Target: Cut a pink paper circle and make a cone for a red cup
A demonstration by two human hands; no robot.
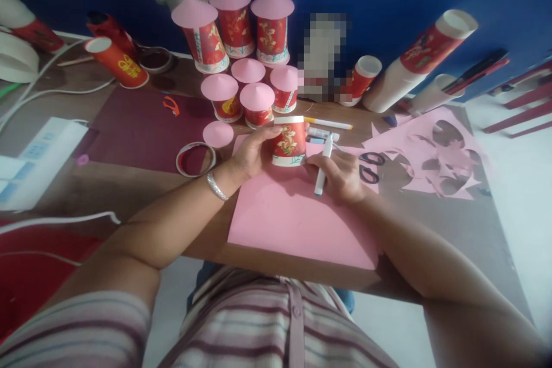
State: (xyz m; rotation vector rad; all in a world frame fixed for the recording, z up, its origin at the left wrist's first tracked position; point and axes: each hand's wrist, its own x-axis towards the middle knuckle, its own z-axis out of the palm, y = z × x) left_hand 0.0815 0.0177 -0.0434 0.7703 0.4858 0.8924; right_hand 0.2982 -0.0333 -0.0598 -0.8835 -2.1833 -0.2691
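My left hand is closed round the left side of a red paper cup with a gold flower print. The cup is held rim-down above a pink paper sheet, and blue-green strokes show along its white lower band. Between the fingers of my right hand is a white marker with a bluish tip, pointing up and away from the cup. My right fingertips are by the cup's lower right edge. Behind it stand several red cups with pink cone roofs.
A roll of tape and a pink paper cone lie left of the sheet. A yellow-and-white marker lies behind my hands. Cut pink paper scraps and a stack of cups are at the right.
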